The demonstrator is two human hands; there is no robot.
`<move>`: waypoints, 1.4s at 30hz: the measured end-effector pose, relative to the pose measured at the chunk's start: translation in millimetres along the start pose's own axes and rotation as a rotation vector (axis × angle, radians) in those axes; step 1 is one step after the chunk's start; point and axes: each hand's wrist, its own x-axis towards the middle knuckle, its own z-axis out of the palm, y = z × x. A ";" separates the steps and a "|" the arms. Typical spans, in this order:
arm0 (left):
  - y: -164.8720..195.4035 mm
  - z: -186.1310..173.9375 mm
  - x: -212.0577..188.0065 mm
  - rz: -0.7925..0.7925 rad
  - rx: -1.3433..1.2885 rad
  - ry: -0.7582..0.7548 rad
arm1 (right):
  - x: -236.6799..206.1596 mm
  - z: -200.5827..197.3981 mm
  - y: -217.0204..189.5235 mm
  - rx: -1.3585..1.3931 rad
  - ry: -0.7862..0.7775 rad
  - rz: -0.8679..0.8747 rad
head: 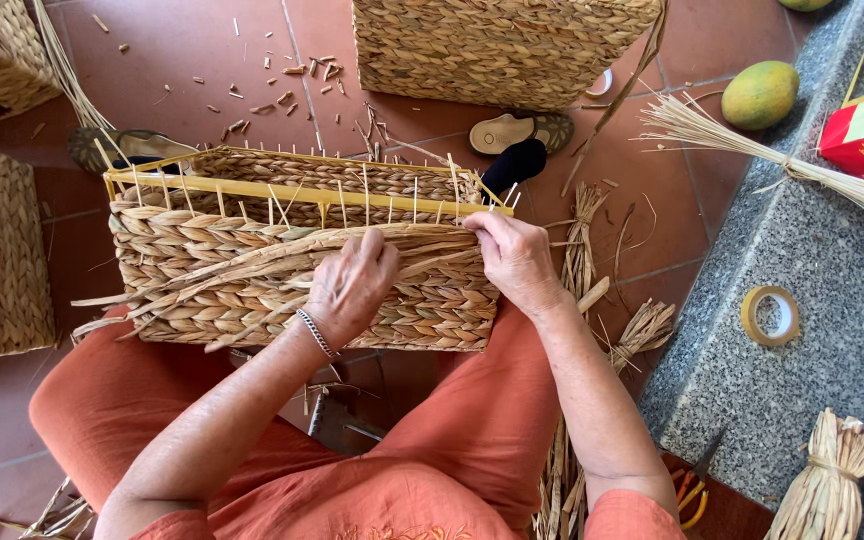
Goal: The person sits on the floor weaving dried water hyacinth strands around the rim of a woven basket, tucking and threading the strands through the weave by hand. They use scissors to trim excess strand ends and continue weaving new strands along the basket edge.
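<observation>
On the lap, both hands pinch pale straw strands (252, 262) against a half-woven rectangular basket (422, 300) with upright yellow ribs.

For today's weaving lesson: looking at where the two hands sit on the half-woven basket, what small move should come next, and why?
Probably tuck the loose strand behind the next upright stake and press it down. The left hand pins the flat strands against the basket wall, the right hand pinches the strand's end at the top row, and bare stakes stand above the weave.
</observation>
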 end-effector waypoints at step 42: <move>54.0 29.8 24.2 -0.201 -1.174 0.336 | 3.1 2.3 -4.2 0.087 0.024 0.001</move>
